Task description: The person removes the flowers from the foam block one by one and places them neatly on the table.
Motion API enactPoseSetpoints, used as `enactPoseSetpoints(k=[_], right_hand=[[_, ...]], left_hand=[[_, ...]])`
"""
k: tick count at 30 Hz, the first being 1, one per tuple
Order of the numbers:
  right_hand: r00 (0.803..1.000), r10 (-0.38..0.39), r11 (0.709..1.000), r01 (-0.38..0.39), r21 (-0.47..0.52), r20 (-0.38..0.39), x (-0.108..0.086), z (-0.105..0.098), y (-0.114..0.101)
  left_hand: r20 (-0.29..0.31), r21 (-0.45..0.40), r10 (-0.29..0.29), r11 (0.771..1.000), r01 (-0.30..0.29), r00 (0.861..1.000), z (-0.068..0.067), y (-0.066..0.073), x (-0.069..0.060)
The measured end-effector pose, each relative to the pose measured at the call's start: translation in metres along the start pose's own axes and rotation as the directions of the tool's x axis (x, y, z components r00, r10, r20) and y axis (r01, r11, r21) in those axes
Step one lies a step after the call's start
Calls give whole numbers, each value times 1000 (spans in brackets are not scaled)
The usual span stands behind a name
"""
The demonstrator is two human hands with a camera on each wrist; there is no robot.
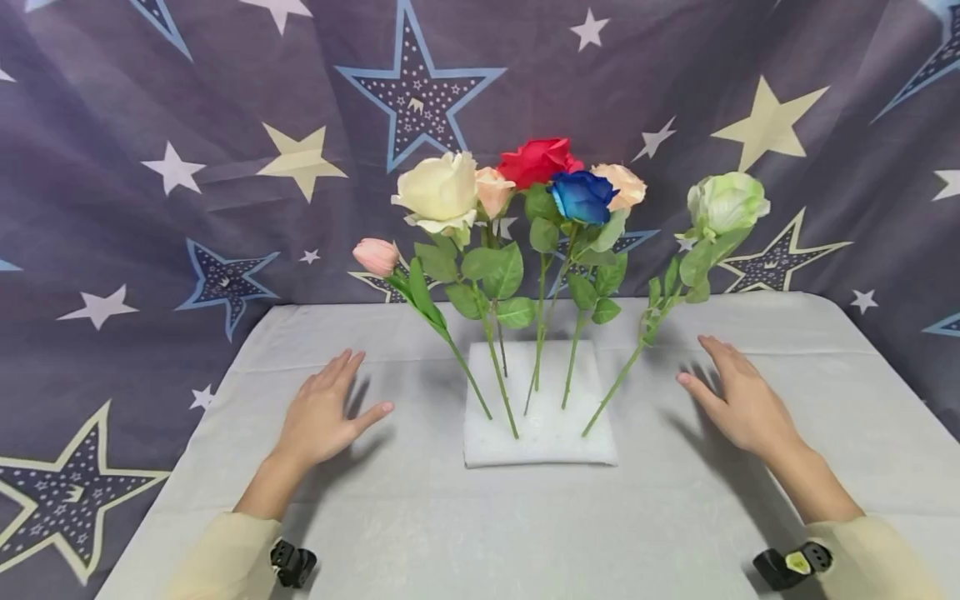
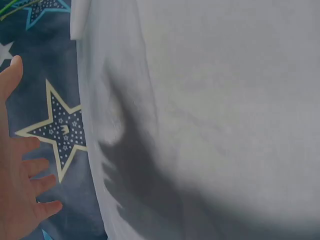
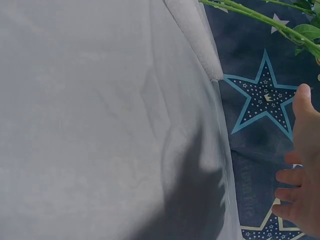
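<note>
Several artificial flowers stand in a white foam block [image 1: 540, 450] at the table's middle. A pink tulip [image 1: 377, 257] leans left; beside it rise a cream rose [image 1: 438, 190], a peach rose [image 1: 493, 192], a red rose [image 1: 537, 162], a blue rose [image 1: 583, 197] and another peach rose [image 1: 622, 185]. A pale green rose [image 1: 727, 202] tilts right on its stem. My left hand [image 1: 318, 417] hovers over the cloth left of the block, thumb spread, holding nothing. On the other side, my right hand [image 1: 742, 404] is likewise extended and apart from the flowers.
A light grey cloth [image 1: 420, 533] covers the table. Behind it hangs a dark curtain [image 1: 225, 192] printed with stars. Black devices sit at both wrists, such as the left wrist device [image 1: 292, 564]. Leafy stems [image 3: 270, 20] cross the right wrist view's top corner.
</note>
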State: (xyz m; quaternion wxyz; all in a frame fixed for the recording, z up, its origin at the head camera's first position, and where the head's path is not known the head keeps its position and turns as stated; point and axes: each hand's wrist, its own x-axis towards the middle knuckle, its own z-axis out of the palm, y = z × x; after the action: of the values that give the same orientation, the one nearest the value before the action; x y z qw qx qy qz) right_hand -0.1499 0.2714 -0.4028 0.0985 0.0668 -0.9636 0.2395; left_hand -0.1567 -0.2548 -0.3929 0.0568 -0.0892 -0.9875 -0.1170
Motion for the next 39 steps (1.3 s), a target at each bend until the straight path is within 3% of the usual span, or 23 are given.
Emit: enactPoseSetpoints(k=[6,11,18,22,27,39], right_hand=[[999,-39,999,39,19,-38,-1,2,-5],[995,-57,998,59,23,-87,-6,8,-15],[988,-107,993,112,35,-114,-10,18,-26],[982,-131,988,140,58,-134,-11,22,-33],[976,-162,982,174,71,-143,-14,30,-44],[971,-225,966,233,115,-79,-11,48,-64]], left_hand=[[-69,-28,51,998,-53,996,3,8,3],[-147,-86,91,991,-104,985,6,16,1],[-213,-174,101,975,-139,972,13,30,-5],[-183,-245,65,963,-109,981,16,39,-3],[-104,-384,9,922,-48,995,20,50,-1],[-60,-555,32,830,-60,998,38,69,8]])
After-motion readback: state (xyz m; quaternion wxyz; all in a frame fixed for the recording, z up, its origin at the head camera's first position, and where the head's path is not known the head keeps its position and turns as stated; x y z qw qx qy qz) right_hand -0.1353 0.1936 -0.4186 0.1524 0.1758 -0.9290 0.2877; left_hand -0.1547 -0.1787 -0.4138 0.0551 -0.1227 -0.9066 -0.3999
